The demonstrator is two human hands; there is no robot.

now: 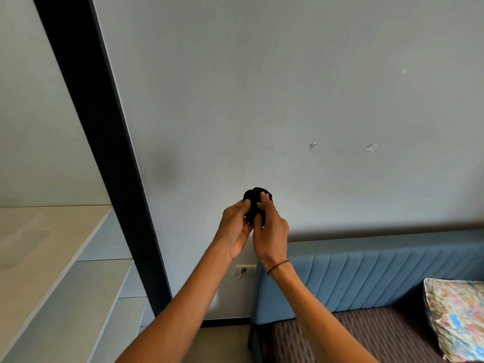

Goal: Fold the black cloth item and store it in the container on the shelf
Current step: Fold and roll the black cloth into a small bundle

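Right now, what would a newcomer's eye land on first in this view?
Mid-frame, the left hand and right hand grip a bunched black cloth raised against the pale wall. A blue padded headboard and floral pillow sit lower right; pale shelves run down the left.

A home bedroom: blue padded headboard (pixel 379 279), floral pillow (pixel 455 315) on striped bedding (pixel 353 339), white shelves (pixel 78 284) alongside
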